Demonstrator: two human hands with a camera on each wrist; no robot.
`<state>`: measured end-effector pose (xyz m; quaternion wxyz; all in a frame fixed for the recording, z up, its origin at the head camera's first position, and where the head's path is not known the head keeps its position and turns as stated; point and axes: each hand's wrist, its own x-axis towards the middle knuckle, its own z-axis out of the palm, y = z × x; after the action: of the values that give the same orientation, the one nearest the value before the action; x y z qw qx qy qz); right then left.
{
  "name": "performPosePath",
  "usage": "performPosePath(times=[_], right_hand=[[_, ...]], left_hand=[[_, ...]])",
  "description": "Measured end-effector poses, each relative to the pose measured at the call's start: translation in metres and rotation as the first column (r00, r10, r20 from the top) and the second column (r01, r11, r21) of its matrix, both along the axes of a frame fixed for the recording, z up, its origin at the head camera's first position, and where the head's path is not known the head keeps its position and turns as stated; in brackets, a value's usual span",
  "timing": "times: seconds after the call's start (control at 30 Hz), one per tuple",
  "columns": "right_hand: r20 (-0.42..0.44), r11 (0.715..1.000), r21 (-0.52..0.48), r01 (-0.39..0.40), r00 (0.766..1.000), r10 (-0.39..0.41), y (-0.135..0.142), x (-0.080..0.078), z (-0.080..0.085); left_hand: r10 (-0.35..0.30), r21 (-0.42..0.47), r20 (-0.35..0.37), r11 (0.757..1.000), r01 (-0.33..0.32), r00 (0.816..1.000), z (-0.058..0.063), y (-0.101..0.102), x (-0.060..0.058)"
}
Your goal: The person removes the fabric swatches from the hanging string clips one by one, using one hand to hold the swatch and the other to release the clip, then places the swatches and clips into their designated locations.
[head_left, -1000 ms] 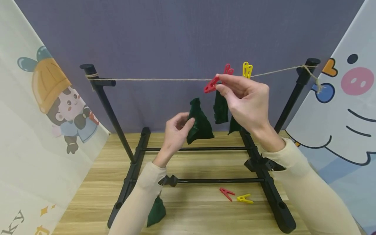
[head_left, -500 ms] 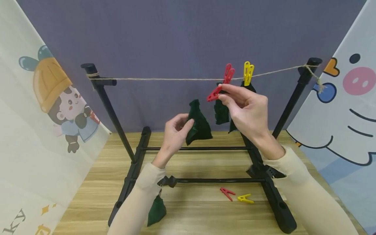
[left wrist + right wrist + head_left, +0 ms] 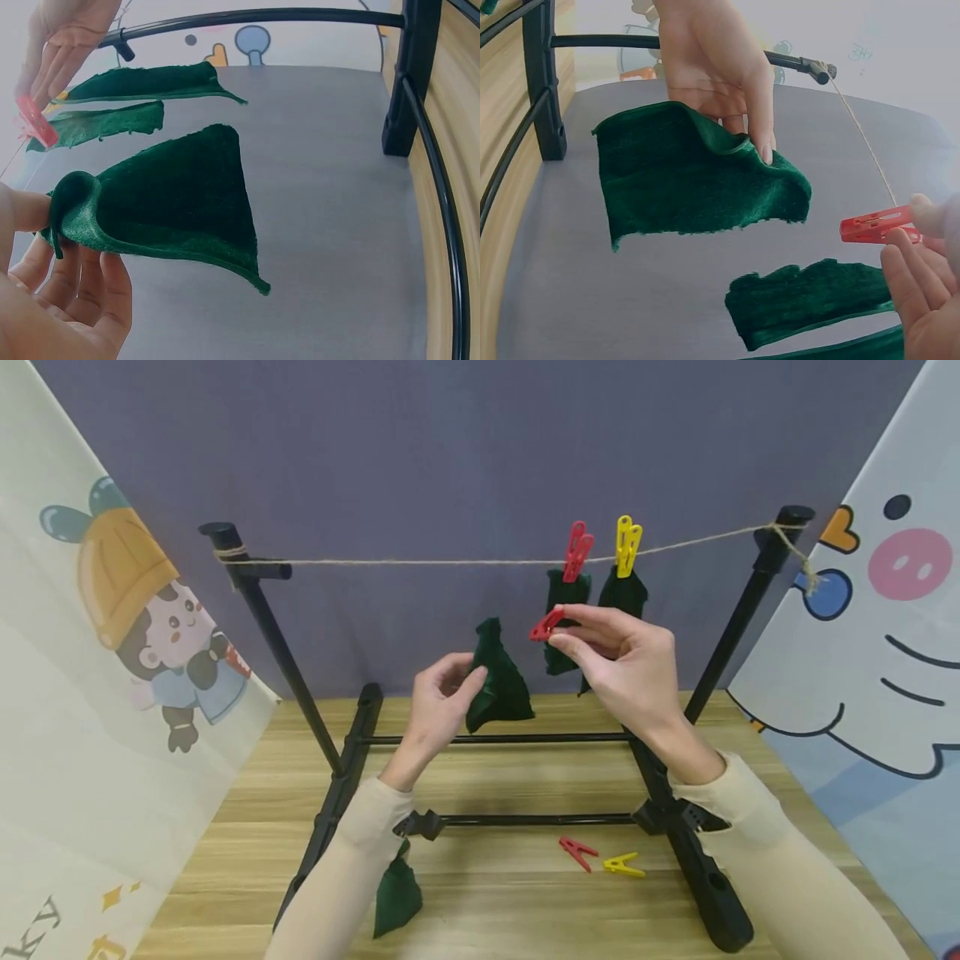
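Note:
Between thumb and fingers, my left hand (image 3: 442, 697) pinches a dark green cloth piece (image 3: 501, 685) below the string line (image 3: 405, 562). My right hand (image 3: 633, 664) pinches a red clothespin (image 3: 546, 625) by its end, apart from the cloth and under the line. Behind that hand, one green cloth (image 3: 564, 650) hangs from a red clothespin (image 3: 577, 552). Beside it another green cloth (image 3: 624, 593) hangs from a yellow clothespin (image 3: 628, 547). The right wrist view shows the held red clothespin (image 3: 874, 225) side-on and the left hand's cloth (image 3: 694, 184) spread, with a folded edge at the thumb.
The string runs between two black posts (image 3: 281, 643) of a frame standing on a wooden table (image 3: 517, 910). A red clothespin (image 3: 577, 852) and a yellow clothespin (image 3: 624, 864) lie near the frame's front bar. Another green cloth (image 3: 398, 897) lies by my left forearm.
My right hand has come down from the line with the red clothespin, uncovering the hanging cloths and their clothespins. My left hand, with its cloth, has shifted slightly left.

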<state>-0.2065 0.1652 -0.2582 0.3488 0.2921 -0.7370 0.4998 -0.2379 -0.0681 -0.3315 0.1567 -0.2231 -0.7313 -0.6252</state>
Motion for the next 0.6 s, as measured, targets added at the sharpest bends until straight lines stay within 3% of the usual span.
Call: performPosePath(times=[0.27,0.6], right_hand=[[0.035,1.0,0.01,0.017,0.999,-0.017,0.002,-0.001,-0.01],[0.121,0.998,0.06,0.016,0.992,-0.024,0.009,0.007,-0.031]], left_hand=[[0.006,-0.009,0.009,1.0,-0.006,1.0,-0.002,-0.005,0.0],[0.016,0.0,0.048,1.0,-0.016,0.999,-0.013,-0.01,0.002]])
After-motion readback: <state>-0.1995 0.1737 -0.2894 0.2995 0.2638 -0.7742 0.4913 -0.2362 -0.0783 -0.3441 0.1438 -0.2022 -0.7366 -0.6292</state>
